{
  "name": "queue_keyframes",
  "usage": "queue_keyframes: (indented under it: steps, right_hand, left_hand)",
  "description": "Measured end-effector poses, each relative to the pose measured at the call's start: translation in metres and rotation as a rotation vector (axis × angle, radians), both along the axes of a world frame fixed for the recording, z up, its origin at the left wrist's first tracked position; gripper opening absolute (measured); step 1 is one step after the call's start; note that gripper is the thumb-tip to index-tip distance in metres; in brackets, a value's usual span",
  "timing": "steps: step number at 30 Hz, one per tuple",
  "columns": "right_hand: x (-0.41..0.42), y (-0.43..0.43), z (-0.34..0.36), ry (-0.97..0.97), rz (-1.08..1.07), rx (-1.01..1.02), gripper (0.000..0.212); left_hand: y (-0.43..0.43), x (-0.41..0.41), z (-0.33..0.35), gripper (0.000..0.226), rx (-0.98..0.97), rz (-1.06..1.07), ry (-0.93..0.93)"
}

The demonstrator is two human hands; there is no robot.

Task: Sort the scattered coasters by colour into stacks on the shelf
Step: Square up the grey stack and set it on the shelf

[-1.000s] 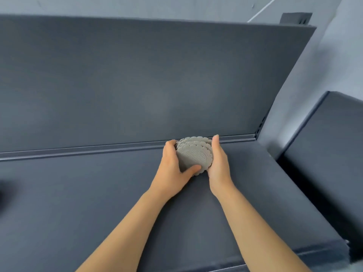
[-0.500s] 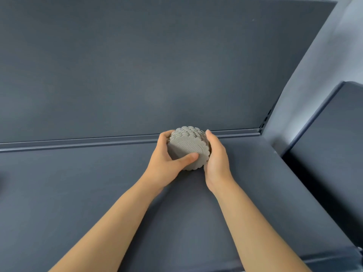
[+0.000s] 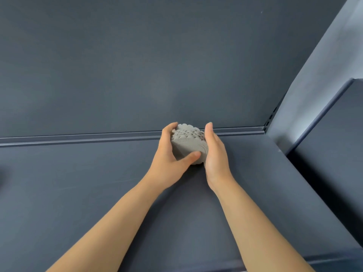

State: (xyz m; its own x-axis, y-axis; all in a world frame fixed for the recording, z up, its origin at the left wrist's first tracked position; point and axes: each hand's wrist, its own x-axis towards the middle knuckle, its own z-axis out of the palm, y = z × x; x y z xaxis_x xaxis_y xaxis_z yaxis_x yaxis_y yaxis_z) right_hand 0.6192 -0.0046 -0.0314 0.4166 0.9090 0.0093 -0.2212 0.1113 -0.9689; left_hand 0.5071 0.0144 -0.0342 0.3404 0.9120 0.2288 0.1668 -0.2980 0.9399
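A stack of grey scalloped coasters [image 3: 188, 142] sits tilted on the dark shelf [image 3: 98, 193], close to the back panel. My left hand [image 3: 169, 160] grips the stack from the left, fingers curled over its far edge and thumb across the front face. My right hand [image 3: 215, 154] presses flat against the stack's right side with straight fingers. The lower part of the stack is hidden between my palms.
The shelf's back panel [image 3: 157, 65] rises right behind the stack, with a raised rail [image 3: 78, 138] along its foot. The shelf ends at the right edge [image 3: 306, 185]; a second dark shelf [image 3: 337, 150] lies beyond a gap. A pale wall [image 3: 314, 75] stands at the right.
Both hands have squeezed the coasters from a loose fan into a tighter stack. The stack tipped further and moved slightly toward the back rail.
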Motion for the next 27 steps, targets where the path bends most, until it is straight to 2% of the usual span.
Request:
queue_keyframes:
  steps: [3,8,10,13,17,22,24,27]
  right_hand:
    - [0.0028,-0.0012,0.0032,0.015,-0.030,0.052,0.048]
    - [0.0056,0.0015,-0.0007,-0.062,-0.129,-0.008,0.062]
    - [0.0050,0.0015,-0.0007,-0.070,-0.105,0.001,0.065]
    - [0.0026,0.0013,-0.0009,-0.066,-0.057,0.011,0.054]
    - [0.0034,0.0002,0.0016,-0.048,-0.069,0.115,0.032]
    - [0.0045,-0.0012,0.0024,-0.065,-0.059,0.100,0.029]
    - [0.0049,0.0006,0.0026,-0.003,-0.061,0.060,0.023]
    - [0.0047,0.0024,0.0034,0.119,0.006,-0.033,0.035]
  left_hand:
    - [-0.0028,0.0023,-0.0021,0.070,0.048,0.004,-0.017]
    - [-0.0031,0.0033,-0.0043,0.053,0.040,0.130,0.197]
    - [-0.0013,0.0015,-0.0016,0.048,0.004,0.133,0.150]
    - [-0.0037,0.0035,0.0011,0.043,-0.057,0.094,0.057]
    - [-0.0068,0.0065,0.0017,0.038,0.034,0.072,0.027]
    - [-0.0025,0.0088,-0.0069,0.056,0.026,0.121,0.074]
    - [-0.0030,0.0086,-0.0076,0.063,0.070,0.162,0.082]
    - [-0.0045,0.0093,-0.0069,0.071,0.098,0.164,0.063]
